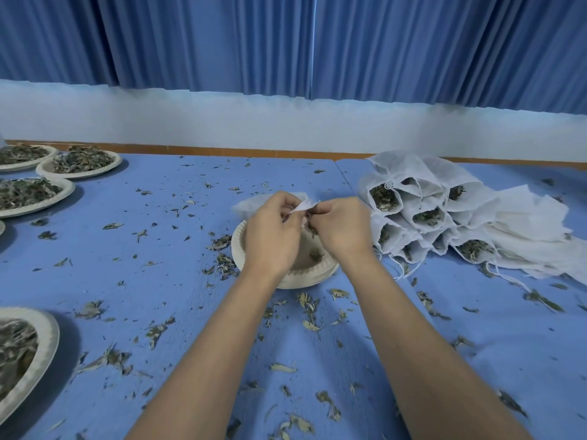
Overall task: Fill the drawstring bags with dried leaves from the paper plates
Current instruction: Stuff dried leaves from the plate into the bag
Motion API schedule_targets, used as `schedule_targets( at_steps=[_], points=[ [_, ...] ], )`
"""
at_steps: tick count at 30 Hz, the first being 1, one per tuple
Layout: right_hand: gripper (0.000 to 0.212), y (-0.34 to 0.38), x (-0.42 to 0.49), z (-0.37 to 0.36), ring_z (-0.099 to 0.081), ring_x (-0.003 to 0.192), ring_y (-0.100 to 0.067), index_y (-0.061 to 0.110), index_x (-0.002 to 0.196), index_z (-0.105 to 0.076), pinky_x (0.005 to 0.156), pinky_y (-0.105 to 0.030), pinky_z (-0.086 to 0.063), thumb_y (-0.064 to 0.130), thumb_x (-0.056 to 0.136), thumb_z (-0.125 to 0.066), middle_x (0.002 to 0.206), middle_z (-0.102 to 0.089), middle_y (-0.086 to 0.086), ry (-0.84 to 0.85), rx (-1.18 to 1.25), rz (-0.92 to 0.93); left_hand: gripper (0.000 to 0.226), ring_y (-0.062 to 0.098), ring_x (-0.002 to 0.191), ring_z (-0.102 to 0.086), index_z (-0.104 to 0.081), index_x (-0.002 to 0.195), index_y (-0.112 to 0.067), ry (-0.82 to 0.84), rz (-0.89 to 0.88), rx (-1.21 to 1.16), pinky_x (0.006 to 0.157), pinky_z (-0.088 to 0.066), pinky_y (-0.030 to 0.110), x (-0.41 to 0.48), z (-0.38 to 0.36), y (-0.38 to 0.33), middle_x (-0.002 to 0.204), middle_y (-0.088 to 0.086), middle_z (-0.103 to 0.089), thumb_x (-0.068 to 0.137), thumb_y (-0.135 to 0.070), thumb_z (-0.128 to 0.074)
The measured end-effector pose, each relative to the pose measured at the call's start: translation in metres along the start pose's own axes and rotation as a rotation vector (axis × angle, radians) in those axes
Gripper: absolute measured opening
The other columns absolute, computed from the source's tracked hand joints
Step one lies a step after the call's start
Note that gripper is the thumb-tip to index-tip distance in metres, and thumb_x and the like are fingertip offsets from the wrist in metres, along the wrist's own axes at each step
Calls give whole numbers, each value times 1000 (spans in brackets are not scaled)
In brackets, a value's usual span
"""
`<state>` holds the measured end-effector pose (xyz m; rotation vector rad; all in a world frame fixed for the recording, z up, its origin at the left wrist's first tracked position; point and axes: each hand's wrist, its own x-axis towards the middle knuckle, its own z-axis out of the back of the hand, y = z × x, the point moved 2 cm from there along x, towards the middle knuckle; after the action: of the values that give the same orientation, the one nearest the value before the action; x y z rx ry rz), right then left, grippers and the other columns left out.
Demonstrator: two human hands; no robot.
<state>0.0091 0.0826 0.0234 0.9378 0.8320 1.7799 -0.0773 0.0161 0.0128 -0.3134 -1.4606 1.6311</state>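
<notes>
Two bare forearms reach forward from the bottom edge over the blue bench (133,281), which is littered with loose dried leaves (309,308). At the near left a paper plate of leaves (44,347) is cut off by the frame. Further out, the left hand (273,230) and the right hand (341,227) meet above a stack of nearly empty paper plates (295,279) that holds only a few scraps. Between them is a white drawstring bag (254,203): the left fingers (293,203) and the right fingers (320,208) are curled and pinch its top edge, a small white corner sticking up where the fingertips meet. Most of the bag lies behind and to the left of the left hand; whether leaves are inside it cannot be made out from here. Just to the right of the right hand lies a pile of filled bags (422,214), mouths open toward the camera, green leaf showing. Beside them, further right, sit flat empty bags (527,230). Far left, three heaped plates (82,161) rest near the bench's back edge, beneath a white wall and blue curtain (286,42).
</notes>
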Motion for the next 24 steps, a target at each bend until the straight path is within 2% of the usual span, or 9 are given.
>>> schedule_targets(
  at_steps=[2,3,5,8,12,16,18,21,24],
  points=[
    [29,-4,2,3,-39,39,-3,14,54,-66,41,-13,-31,2,79,-62,37,-50,9,-27,35,-68,14,7,77,-60,-58,86,-21,85,-22,-9,67,-42,16,-3,-3,0,80,-5,-67,93,-10,-52],
    [24,-6,3,3,-43,45,-3,12,58,-69,48,-17,-39,2,79,-63,43,-55,6,-14,111,-131,14,7,72,-58,-55,88,-20,125,-45,27,63,-40,15,-4,-5,0,78,-5,-65,94,-10,-49],
    [21,-8,2,1,-53,62,-18,8,64,-71,65,-34,-49,-2,80,-62,63,-64,-13,22,311,-262,9,5,63,-50,-49,92,-22,190,-86,151,54,-36,20,-4,-6,2,72,-9,-58,97,-16,-45],
    [39,-8,0,-2,-50,53,-16,17,50,-65,55,-27,-43,-7,78,-53,52,-59,-2,-8,444,-315,6,10,62,-48,-41,96,-23,241,-104,275,53,-30,31,-6,-9,2,69,-10,-52,93,-23,-47],
    [34,-4,-6,-9,-54,58,-18,16,58,-69,58,-30,-44,-5,80,-55,60,-64,-5,-2,461,-313,24,9,59,-50,-34,91,-27,257,-95,326,53,-31,31,-6,-6,3,69,-10,-55,85,-29,-57],
    [32,-1,-8,-13,-54,61,-17,18,59,-70,56,-29,-44,0,82,-56,61,-64,-2,65,446,-294,32,2,58,-48,-34,79,-31,190,-104,213,52,-35,24,0,-1,8,73,-10,-53,86,-22,-64],
    [29,4,-9,-13,-57,68,-19,12,63,-70,73,-40,-53,1,84,-53,67,-67,-7,136,453,-278,32,2,59,-48,-36,78,-30,147,-107,155,54,-37,21,3,1,11,73,-9,-54,88,-17,-63],
    [28,16,-9,-10,-57,77,-27,0,69,-68,95,-56,-47,-2,85,-44,76,-68,-21,246,430,-235,28,16,63,-51,-40,77,-26,78,-67,51,58,-43,31,6,5,14,72,-5,-57,89,-14,-63],
    [42,25,-6,-3,-51,65,-22,16,55,-55,96,-57,-45,-6,88,-40,58,-55,-1,314,337,-151,24,9,56,-45,-43,77,-22,0,-65,-22,49,-36,19,9,7,12,67,-6,-53,89,-14,-62]
  ],
)
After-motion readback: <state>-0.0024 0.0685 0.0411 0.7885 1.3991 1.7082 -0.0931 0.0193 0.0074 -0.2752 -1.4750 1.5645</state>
